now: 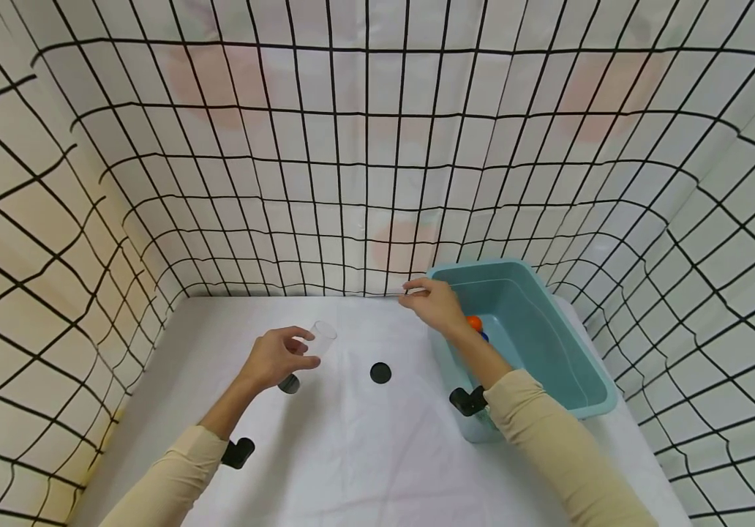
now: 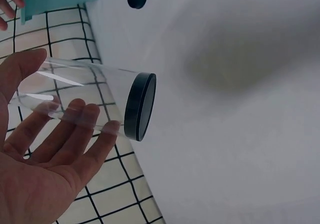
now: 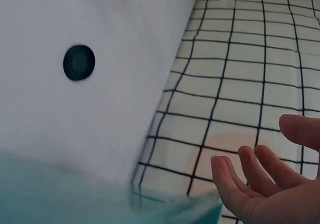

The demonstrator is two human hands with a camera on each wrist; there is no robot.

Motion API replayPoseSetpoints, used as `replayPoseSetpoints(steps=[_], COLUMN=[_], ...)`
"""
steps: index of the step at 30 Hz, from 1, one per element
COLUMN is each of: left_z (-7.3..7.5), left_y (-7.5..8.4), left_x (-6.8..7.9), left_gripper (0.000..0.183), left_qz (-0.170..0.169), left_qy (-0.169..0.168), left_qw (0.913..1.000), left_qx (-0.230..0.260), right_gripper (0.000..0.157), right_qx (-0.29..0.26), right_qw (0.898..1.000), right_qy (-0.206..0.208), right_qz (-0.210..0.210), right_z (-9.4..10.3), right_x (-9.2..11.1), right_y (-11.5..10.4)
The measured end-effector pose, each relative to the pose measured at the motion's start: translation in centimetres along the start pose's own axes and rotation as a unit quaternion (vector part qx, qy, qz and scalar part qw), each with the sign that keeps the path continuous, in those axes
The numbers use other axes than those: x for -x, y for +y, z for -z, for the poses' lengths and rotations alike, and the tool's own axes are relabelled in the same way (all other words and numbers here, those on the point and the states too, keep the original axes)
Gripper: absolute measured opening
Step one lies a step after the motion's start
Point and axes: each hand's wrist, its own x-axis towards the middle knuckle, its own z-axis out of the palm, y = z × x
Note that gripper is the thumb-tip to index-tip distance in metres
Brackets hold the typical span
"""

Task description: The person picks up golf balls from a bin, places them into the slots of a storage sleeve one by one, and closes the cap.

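Observation:
My left hand [image 1: 277,357] grips a clear plastic jar [image 2: 110,87] between thumb and fingers. The jar is tilted, its open mouth facing up and away, and a black cap [image 2: 140,107] covers its lower end. On the white table, to the right of the jar, lies a round black lid [image 1: 380,372]. My right hand [image 1: 437,304] is over the left rim of a teal bin [image 1: 598,402], fingers loosely bent with nothing between them. Inside the bin, partly hidden by the right forearm, are an orange ball [image 1: 475,323] and a blue ball [image 1: 484,336].
Black wire mesh [image 1: 367,161] rises along the back and both sides of the white table [image 1: 364,468]. The bin stands at the table's right side, close to the mesh. A black wrist camera [image 1: 238,453] sits on the left wrist, another [image 1: 468,401] on the right.

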Motion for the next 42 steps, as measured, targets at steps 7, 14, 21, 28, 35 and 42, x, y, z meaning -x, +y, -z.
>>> replayPoseSetpoints(steps=[7,14,21,28,35,42], left_z=[-0.1,-0.1,-0.2,-0.3,-0.3,-0.2], left_y=[0.1,0.0,-0.1,-0.1,0.0,-0.1], left_x=[-0.1,-0.3,-0.4,-0.5,-0.4,-0.5], left_gripper=[0.041,0.044,0.044,0.044,0.042,0.042], left_qz=[0.002,0.003,0.006,0.005,0.001,0.000], left_qy=[0.000,-0.004,-0.004,-0.004,-0.004,0.004], left_qw=[1.0000,1.0000,1.0000,1.0000,1.0000,1.0000], left_qx=[-0.001,0.001,0.002,0.002,0.007,0.000], right_gripper=[0.045,0.054,0.066,0.068,0.060,0.052], right_qx=[0.030,0.017,0.015,-0.005,-0.024,-0.026], right_qw=[1.000,0.999,0.993,0.976,0.956,0.941], right_qy=[0.002,-0.011,-0.061,-0.103,-0.110,-0.106], right_qz=[0.000,-0.030,-0.096,-0.191,-0.272,-0.321], right_z=[4.1,7.8,10.2,11.5,12.0,11.4], right_x=[0.1,-0.2,-1.1,-2.2,-3.3,-3.4], right_y=[0.1,2.0,5.0,8.6,12.3,14.4])
